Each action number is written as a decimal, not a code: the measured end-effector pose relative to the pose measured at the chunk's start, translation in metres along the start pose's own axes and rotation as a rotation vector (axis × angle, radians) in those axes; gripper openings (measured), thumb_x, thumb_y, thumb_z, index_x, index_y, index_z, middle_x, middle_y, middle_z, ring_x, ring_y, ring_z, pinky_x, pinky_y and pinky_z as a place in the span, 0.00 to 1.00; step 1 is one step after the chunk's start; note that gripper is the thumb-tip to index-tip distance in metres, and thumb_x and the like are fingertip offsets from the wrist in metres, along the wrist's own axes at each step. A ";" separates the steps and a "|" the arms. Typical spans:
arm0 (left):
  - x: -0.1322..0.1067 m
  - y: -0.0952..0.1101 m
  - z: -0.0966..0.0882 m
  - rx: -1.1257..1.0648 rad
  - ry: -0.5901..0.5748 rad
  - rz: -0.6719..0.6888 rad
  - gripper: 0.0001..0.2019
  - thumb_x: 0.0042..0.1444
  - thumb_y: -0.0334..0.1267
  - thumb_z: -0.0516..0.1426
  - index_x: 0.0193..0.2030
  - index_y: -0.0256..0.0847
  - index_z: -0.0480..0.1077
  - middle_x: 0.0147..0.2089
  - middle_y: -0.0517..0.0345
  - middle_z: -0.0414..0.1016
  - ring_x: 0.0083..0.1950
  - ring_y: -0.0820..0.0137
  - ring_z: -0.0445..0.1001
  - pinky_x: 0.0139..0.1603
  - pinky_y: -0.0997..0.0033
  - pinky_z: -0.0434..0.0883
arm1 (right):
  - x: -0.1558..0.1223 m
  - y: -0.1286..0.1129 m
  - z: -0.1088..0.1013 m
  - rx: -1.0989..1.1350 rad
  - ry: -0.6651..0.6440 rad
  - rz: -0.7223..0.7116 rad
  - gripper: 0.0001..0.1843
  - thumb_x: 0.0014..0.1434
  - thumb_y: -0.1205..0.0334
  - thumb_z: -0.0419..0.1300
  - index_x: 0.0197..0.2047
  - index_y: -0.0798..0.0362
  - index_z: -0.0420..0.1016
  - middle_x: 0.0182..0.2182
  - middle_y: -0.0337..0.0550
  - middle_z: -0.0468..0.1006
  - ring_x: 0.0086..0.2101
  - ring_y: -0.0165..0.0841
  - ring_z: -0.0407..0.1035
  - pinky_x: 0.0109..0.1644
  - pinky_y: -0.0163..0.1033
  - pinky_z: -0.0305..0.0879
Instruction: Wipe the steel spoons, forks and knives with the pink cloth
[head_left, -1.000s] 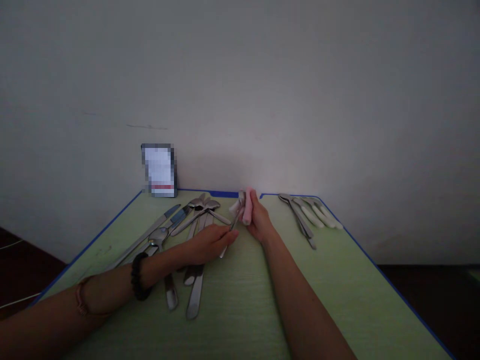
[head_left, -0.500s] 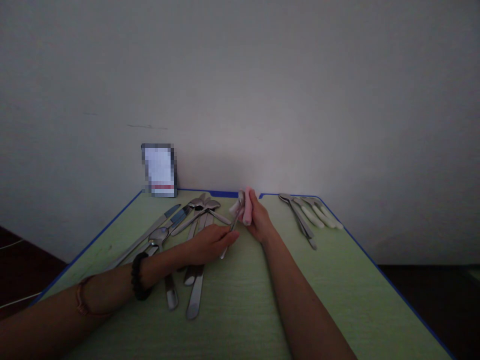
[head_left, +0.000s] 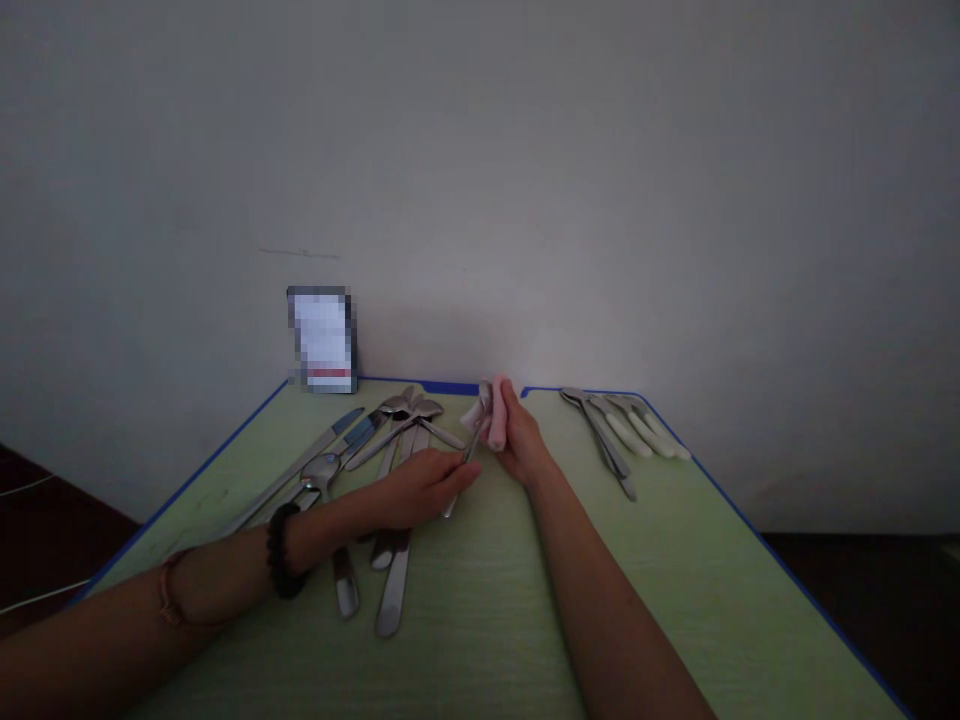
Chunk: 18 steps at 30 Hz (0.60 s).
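My left hand [head_left: 427, 487] is closed around the handle of a metal spoon [head_left: 475, 437], which points up and away from me. In my right hand [head_left: 523, 437] is a folded pink and white cloth [head_left: 497, 415], pressed against the spoon's head and partly covering it. Beneath and beside my left forearm lies a loose pile of metal cutlery, with a spoon [head_left: 321, 471], a knife [head_left: 319, 450] and several handles [head_left: 392, 600] showing. My forearm hides part of that pile.
At the right of the green table [head_left: 480, 640] lie metal spoons [head_left: 600, 435] and several pieces with pale handles [head_left: 660, 440]. A screen device [head_left: 326, 340], blurred out, leans on the wall at the back left. Blue edging [head_left: 750, 525] borders the tabletop.
The whole view has shifted very slightly. Both hands keep their hold on the spoon and cloth, and the spoon's head looks a little more covered by the cloth.
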<state>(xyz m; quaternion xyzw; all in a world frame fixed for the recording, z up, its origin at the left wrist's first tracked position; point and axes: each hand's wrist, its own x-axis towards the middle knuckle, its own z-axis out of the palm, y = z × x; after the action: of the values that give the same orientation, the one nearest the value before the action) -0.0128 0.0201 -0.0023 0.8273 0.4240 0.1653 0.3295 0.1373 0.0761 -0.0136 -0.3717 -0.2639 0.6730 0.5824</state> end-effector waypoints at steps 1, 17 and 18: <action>0.000 0.000 0.000 0.001 -0.004 -0.003 0.20 0.62 0.51 0.41 0.22 0.44 0.54 0.21 0.63 0.56 0.24 0.70 0.59 0.29 0.69 0.55 | 0.000 0.000 0.000 -0.004 0.001 0.003 0.22 0.53 0.43 0.64 0.31 0.57 0.77 0.19 0.37 0.74 0.19 0.26 0.64 0.24 0.32 0.61; -0.001 0.003 -0.001 -0.051 0.013 0.010 0.19 0.62 0.49 0.44 0.22 0.44 0.54 0.20 0.64 0.54 0.24 0.70 0.57 0.28 0.70 0.53 | -0.001 0.000 -0.001 -0.012 0.009 -0.009 0.22 0.52 0.43 0.64 0.30 0.56 0.76 0.18 0.36 0.73 0.19 0.26 0.64 0.23 0.32 0.60; -0.001 0.003 -0.001 -0.043 0.012 0.006 0.19 0.62 0.49 0.43 0.22 0.44 0.54 0.20 0.64 0.54 0.24 0.70 0.57 0.28 0.70 0.53 | 0.000 0.000 -0.001 -0.014 0.009 -0.008 0.22 0.52 0.43 0.64 0.30 0.56 0.76 0.18 0.36 0.73 0.19 0.26 0.64 0.23 0.32 0.60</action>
<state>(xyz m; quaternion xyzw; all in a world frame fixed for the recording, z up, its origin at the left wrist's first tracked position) -0.0121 0.0180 0.0009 0.8203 0.4198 0.1803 0.3440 0.1378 0.0756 -0.0143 -0.3778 -0.2673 0.6671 0.5838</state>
